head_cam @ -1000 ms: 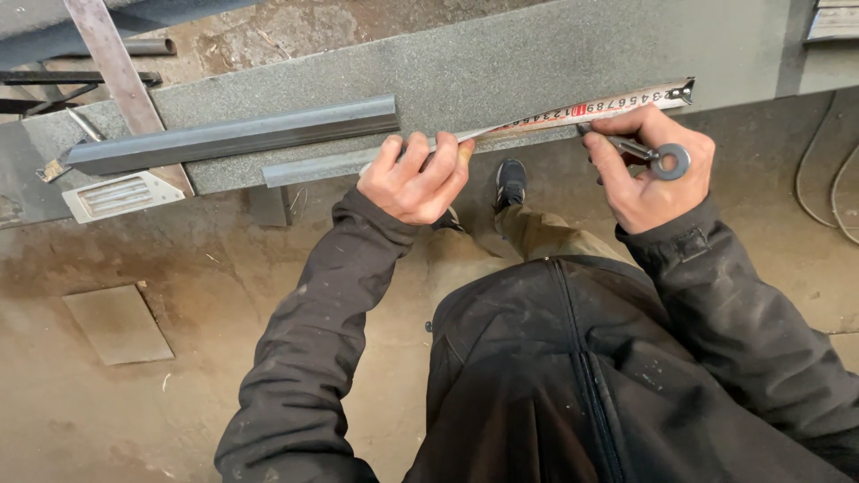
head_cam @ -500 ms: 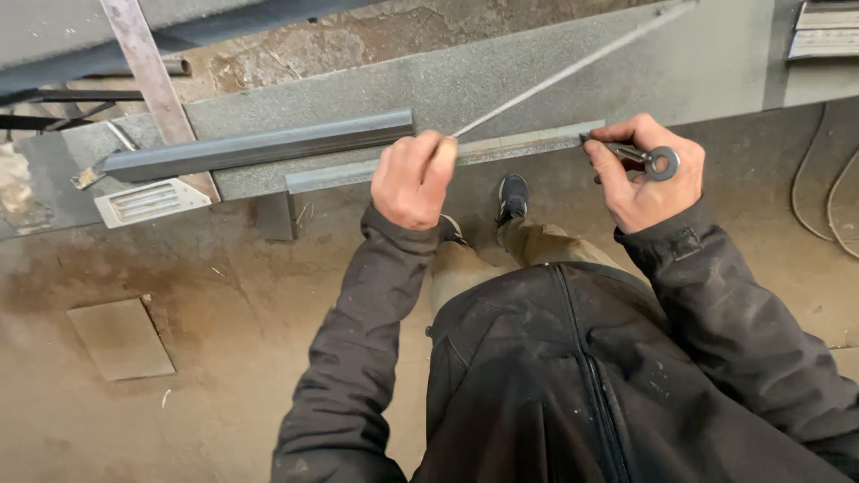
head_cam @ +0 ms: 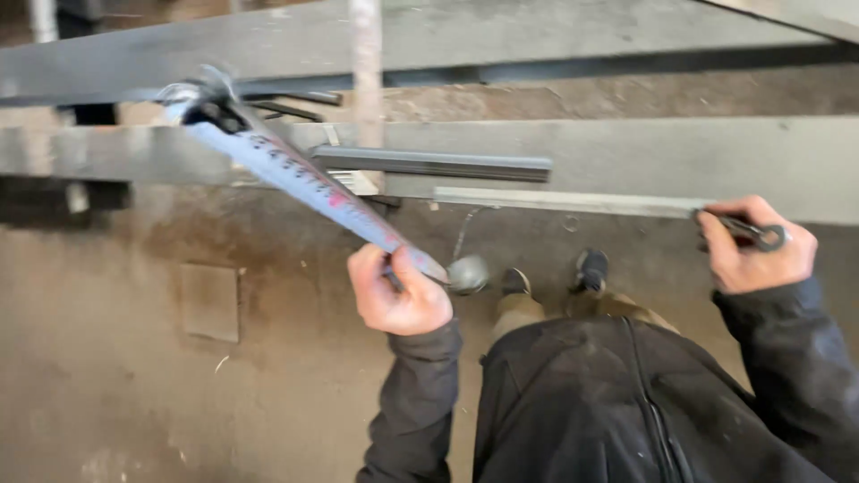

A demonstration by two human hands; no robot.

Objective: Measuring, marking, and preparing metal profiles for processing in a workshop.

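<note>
**Tape swung clear of the steel bar**

While gripped in left hand (head_cam: 398,295), blurred grey measuring tape blade (head_cam: 295,179) slants up-left, off long flat grey steel bar (head_cam: 564,201). Right hand (head_cam: 756,246) clamped on dark ring-ended tool (head_cam: 761,235) at bar's right end. Open dusty concrete floor (head_cam: 134,358) below-left.
</note>
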